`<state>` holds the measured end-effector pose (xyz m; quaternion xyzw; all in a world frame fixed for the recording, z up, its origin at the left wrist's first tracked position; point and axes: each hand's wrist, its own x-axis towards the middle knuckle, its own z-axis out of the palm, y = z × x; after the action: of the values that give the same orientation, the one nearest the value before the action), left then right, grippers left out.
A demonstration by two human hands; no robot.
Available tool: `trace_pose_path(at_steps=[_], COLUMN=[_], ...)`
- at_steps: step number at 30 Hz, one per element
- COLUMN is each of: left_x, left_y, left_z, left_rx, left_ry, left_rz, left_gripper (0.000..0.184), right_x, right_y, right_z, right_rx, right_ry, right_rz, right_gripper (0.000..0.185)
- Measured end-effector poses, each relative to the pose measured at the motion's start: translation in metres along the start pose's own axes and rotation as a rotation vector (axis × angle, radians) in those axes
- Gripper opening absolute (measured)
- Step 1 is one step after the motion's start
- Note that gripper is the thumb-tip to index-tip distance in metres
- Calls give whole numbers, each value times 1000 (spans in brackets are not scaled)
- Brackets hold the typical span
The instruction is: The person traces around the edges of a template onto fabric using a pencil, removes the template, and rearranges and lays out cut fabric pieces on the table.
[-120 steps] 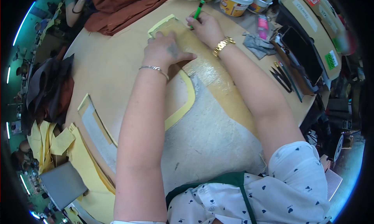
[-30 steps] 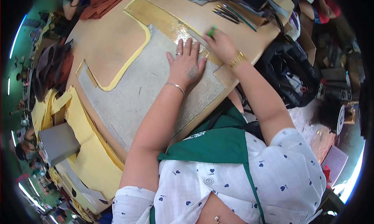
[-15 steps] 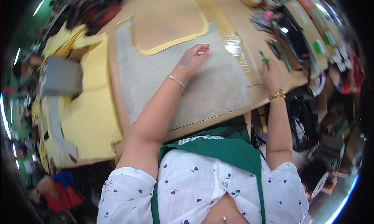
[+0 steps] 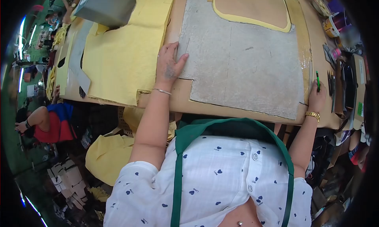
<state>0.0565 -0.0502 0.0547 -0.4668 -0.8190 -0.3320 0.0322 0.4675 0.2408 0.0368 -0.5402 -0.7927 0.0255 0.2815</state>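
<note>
My left hand (image 4: pixel 170 67) lies flat at the left edge of a large grey sheet (image 4: pixel 244 65), its thumb apart from the fingers and nothing gripped. The sheet has a rounded cut-out at its far side, rimmed by a yellow edge (image 4: pixel 252 23), and faint lines on its surface. Brown shiny tape (image 4: pixel 302 37) runs down its right side. In my right hand (image 4: pixel 317 96), which rests on the table (image 4: pixel 252 111) just right of the sheet, a green pen (image 4: pixel 318 80) stands almost upright.
Yellow material (image 4: pixel 126 57) lies to the left, with a grey metal block (image 4: pixel 106 8) on it. Dark slim tools (image 4: pixel 331 85) and a tub (image 4: pixel 331 27) are at the right. Another person in red and blue (image 4: pixel 53 124) is at far left. More yellow material (image 4: pixel 108 158) sits below the table.
The view has swung leftward. My left hand has moved from the middle of the grey sheet to its left edge. My right hand still holds the green pen near the sheet's right side.
</note>
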Motion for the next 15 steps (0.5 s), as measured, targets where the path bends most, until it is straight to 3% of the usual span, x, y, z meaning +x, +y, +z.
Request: trace_pose_path(at_steps=[5, 8, 13, 15], left_x=[7, 26, 37, 35], left_y=[-11, -12, -13, 0], left_z=[4, -2, -1, -7], left_rx=[7, -545, -457, -678], left_ry=[-44, -328, -288, -273], left_rz=[-24, -478, -666, -690], left_gripper=[47, 43, 37, 24], right_x=[-2, 4, 25, 31], right_y=[1, -16, -17, -18], right_z=[3, -9, -11, -14], right_rx=[105, 305, 357, 231], right_ry=[0, -179, -398, -486], right_rz=[-165, 142, 396, 443], right_gripper=[30, 30, 29, 33])
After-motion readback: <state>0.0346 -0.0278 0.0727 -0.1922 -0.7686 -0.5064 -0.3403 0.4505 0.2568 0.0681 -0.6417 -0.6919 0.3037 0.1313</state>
